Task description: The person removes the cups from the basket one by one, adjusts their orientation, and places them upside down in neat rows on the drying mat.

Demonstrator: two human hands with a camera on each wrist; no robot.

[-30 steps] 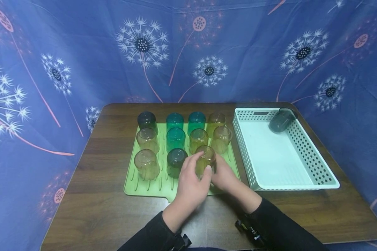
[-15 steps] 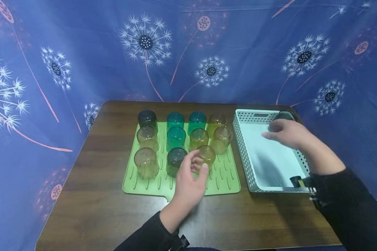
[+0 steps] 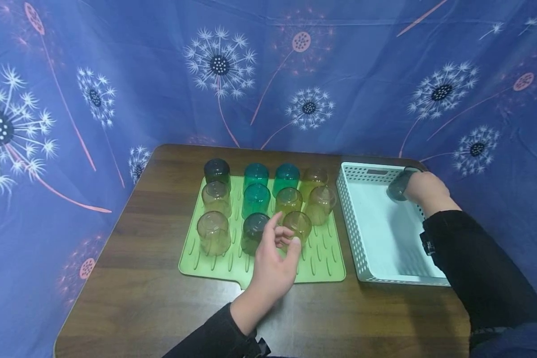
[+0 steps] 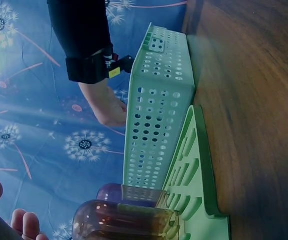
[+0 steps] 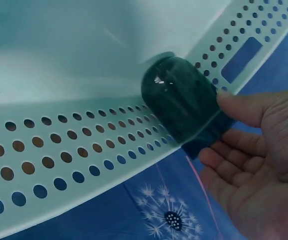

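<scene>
In the head view, my right hand (image 3: 427, 190) is at the far right corner of the pale plastic basket (image 3: 367, 268). The right wrist view shows its thumb and fingers at the open end of a dark green glass (image 5: 179, 97), gripping it there. This glass leans against the basket's corner, its base down inside. My left hand (image 3: 275, 263) is held over the front of a green drying mat (image 3: 319, 271), fingers loosely bent and holding nothing. Just beyond its fingertips is an upside-down amber glass (image 3: 299, 226). A dark grey glass (image 3: 252, 231) stands to its left.
Several other upturned glasses stand in rows on the mat, among them teal glasses (image 3: 256, 199), a clear brownish glass (image 3: 214, 233) and a dark glass (image 3: 217, 171). The basket stands right of the mat on a brown wooden table (image 3: 138, 278). A blue patterned cloth (image 3: 259, 64) hangs behind.
My right hand has left the amber glass, crossed right over the basket and taken hold of the dark green glass. My left hand has stayed close to the amber glass.
</scene>
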